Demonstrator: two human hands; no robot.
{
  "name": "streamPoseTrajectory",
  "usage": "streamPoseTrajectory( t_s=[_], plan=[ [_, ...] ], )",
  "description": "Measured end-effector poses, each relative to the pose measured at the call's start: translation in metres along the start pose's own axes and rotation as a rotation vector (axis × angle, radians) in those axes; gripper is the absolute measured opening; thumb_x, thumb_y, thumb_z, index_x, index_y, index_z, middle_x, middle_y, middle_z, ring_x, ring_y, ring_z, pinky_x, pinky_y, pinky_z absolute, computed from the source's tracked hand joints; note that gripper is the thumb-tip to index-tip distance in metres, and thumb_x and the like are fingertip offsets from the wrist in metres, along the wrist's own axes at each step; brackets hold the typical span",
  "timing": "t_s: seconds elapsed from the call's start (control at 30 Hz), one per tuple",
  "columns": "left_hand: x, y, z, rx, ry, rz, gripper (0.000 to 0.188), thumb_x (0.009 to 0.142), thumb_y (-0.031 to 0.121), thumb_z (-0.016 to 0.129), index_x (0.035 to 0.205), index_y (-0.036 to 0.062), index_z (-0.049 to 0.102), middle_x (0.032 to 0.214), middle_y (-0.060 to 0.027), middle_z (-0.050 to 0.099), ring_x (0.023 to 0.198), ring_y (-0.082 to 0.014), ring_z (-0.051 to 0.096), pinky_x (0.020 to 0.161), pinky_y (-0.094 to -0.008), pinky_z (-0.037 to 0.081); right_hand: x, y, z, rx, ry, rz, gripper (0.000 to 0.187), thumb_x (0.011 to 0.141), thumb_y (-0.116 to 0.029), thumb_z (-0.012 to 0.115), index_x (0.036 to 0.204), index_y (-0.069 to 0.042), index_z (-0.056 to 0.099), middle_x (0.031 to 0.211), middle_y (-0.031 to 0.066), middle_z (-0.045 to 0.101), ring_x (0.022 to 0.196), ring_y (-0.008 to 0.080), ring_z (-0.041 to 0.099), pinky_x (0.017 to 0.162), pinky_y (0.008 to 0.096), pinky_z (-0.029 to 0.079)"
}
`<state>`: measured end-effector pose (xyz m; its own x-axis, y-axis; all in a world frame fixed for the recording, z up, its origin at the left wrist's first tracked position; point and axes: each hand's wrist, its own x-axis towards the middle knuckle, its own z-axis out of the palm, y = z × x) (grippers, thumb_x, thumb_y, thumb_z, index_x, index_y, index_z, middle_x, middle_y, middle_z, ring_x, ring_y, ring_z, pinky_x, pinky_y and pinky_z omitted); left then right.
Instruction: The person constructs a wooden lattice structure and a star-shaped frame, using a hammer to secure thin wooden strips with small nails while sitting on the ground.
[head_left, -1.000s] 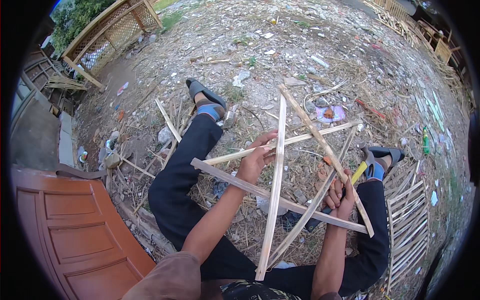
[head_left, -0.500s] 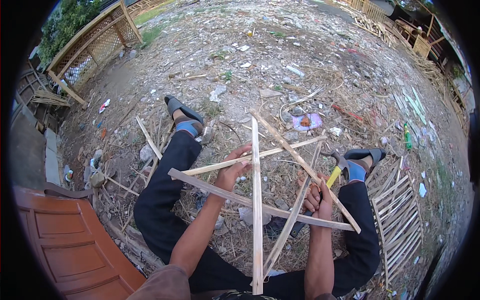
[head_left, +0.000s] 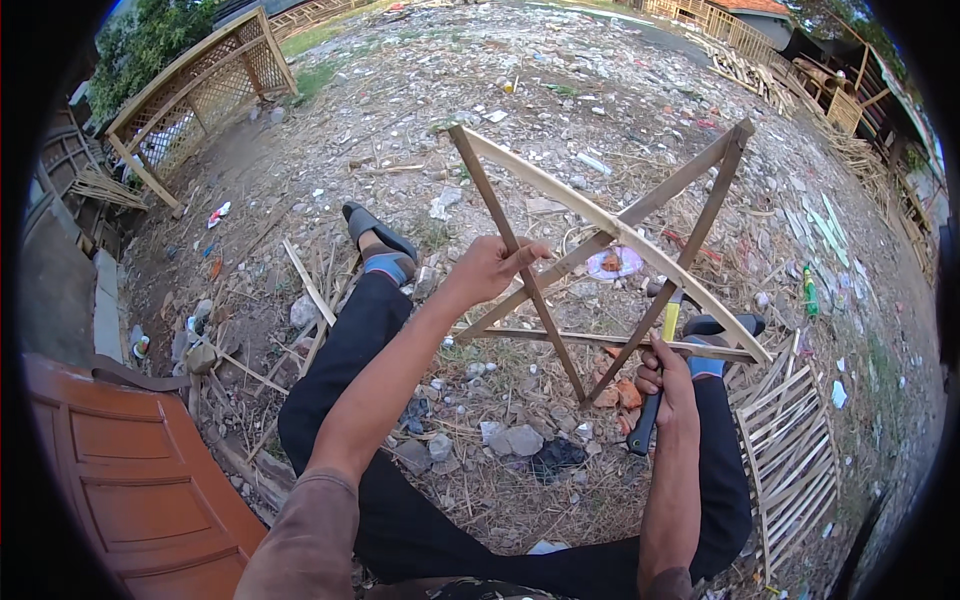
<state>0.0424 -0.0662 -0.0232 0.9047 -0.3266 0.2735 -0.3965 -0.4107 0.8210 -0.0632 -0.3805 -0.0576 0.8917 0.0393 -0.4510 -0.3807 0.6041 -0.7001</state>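
A star-shaped frame of thin wooden slats (head_left: 565,268) is held up before me, its slats crossing one another. My left hand (head_left: 485,272) grips the slat on the frame's left side, with fingertips reaching past it. My right hand (head_left: 672,380) is closed around a hammer (head_left: 645,425) with a yellow and black handle. Its fingers also meet the slats at the frame's lower right. The hammer's head is largely hidden behind the frame.
My legs are spread on rubble-strewn ground. A slatted wooden panel (head_left: 795,465) lies by my right leg and loose sticks (head_left: 310,280) by my left. An orange-brown panelled door (head_left: 135,440) is at lower left. Stones (head_left: 515,440) lie between my legs; a green bottle (head_left: 809,290) is farther right.
The star frame has been raised and turned, its points now lying differently. My left hand has moved up along with it. The hammer stays in my right hand, its handle now showing below.
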Motion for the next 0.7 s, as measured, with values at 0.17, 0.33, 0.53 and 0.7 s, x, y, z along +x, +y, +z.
streamPoseTrajectory(
  t_s=[0.17, 0.33, 0.53, 0.7],
  plan=[
    [0.029, 0.046, 0.005, -0.356, -0.016, -0.269, 0.061, 0.091, 0.063, 0.056, 0.099, 0.0052, 0.074, 0.064, -0.0003, 0.056, 0.061, -0.0082, 0.057, 0.057, -0.0252, 0.046, 0.001, -0.029, 0.003, 0.062, -0.011, -0.081, 0.017, 0.100, -0.022, 0.057, 0.106, -0.006, 0.055, 0.064, -0.0055, 0.041, 0.044, 0.0015, 0.033, 0.036, 0.0172, 0.027],
    [0.027, 0.035, 0.011, -0.364, 0.019, -0.310, 0.057, 0.091, 0.058, 0.060, 0.096, 0.0032, 0.073, 0.066, 0.0005, 0.055, 0.057, -0.0072, 0.054, 0.054, -0.0239, 0.045, 0.009, -0.029, -0.004, 0.114, -0.056, -0.062, 0.017, 0.101, -0.021, 0.056, 0.107, -0.005, 0.055, 0.063, -0.0056, 0.041, 0.043, 0.0008, 0.034, 0.035, 0.0169, 0.028],
    [0.019, 0.026, 0.025, -0.355, -0.016, -0.374, 0.047, 0.089, 0.050, 0.069, 0.097, 0.0037, 0.073, 0.070, 0.0008, 0.059, 0.060, -0.0078, 0.057, 0.057, -0.0235, 0.048, 0.007, -0.019, -0.018, 0.140, -0.003, -0.053, 0.027, 0.101, -0.020, 0.054, 0.123, -0.003, 0.052, 0.063, -0.0056, 0.041, 0.043, 0.0010, 0.034, 0.034, 0.0169, 0.028],
    [0.012, 0.025, 0.030, -0.440, -0.078, -0.413, 0.036, 0.087, 0.036, 0.074, 0.106, 0.0052, 0.069, 0.078, 0.0000, 0.062, 0.065, -0.0090, 0.061, 0.059, -0.0241, 0.051, 0.003, -0.018, -0.015, 0.172, 0.002, -0.013, 0.012, 0.102, -0.020, 0.053, 0.101, -0.008, 0.052, 0.061, -0.0054, 0.042, 0.041, 0.0008, 0.033, 0.032, 0.0171, 0.030]
  ],
)
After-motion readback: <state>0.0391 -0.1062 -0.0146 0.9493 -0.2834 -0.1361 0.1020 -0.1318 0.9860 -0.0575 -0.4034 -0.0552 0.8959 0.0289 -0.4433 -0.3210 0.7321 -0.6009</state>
